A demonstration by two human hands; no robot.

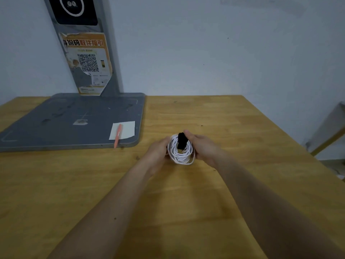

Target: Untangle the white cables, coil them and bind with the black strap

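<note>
The white cables [180, 152] sit a little right of the frame's centre, already wound into a tight round coil with no loose tangle visible. The black strap [182, 143] crosses the upper part of the coil, running from its top edge down toward the open middle — it looks wrapped round the bundle, though whether its end is fastened cannot be told from here.

The left hand [157, 153] cups the coil's left side, its fingers curled round the loops, most likely to keep the turns from springing apart while the strap goes on. The right hand [202, 147] grips the right side, and its thumb [187, 133] presses at the top of the strap, apparently pinning it in place. Both hands are closed on the bundle, which is held just over the desk [233, 128]; contact with the wood is unclear.

Judging by this, untangling and coiling are done and the binding is in its last stage — what remains is closing the strap firmly.

Further out, toward the left of the frame, a grey base plate [56, 128] lies on the desk carrying a white paper slip [127, 129] and an orange pen [118, 136]. A grey post [112, 53] with an orange QR poster [87, 62] rises in the upper left.
</note>
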